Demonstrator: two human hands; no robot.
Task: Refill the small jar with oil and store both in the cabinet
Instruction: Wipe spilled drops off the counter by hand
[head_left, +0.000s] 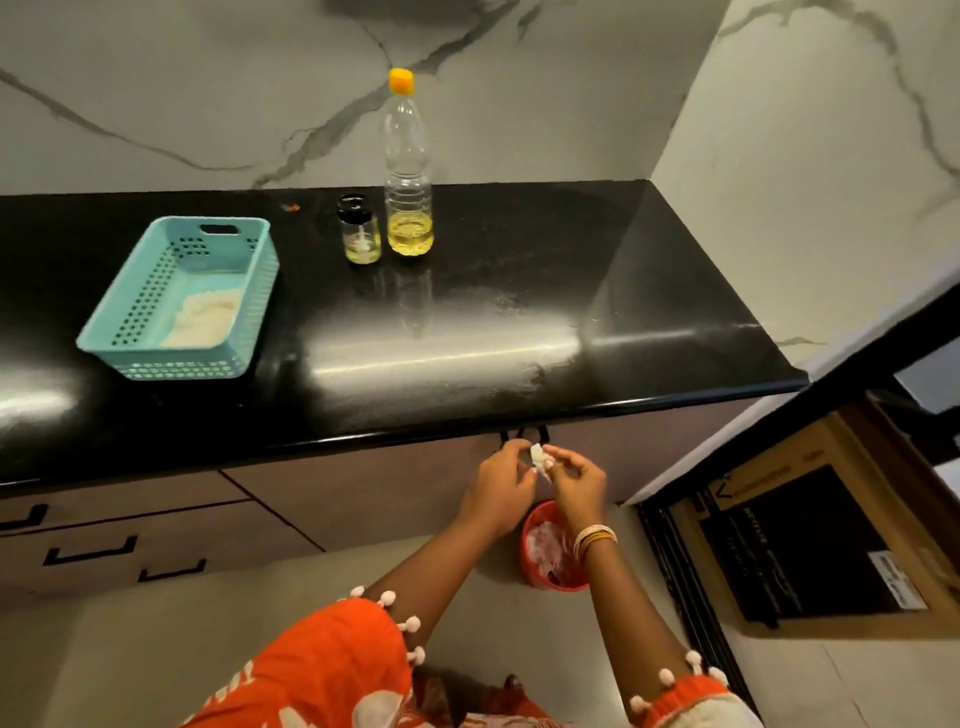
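A small glass jar (360, 231) with a black lid stands on the black counter (519, 322), holding a little pale oil. Right beside it is a tall clear oil bottle (408, 171) with an orange cap and yellow oil in its lower part. My left hand (501, 486) and my right hand (574, 480) are together below the counter's front edge, in front of a cabinet door (395, 493). Both pinch a small crumpled white tissue (540, 457) between their fingertips, above a red bin.
A teal perforated basket (182, 296) with white cloth inside sits on the counter's left. Drawers with black handles (91, 553) lie lower left. A red bin (550, 551) with white scraps stands on the floor. A cardboard box (810, 535) is at the right.
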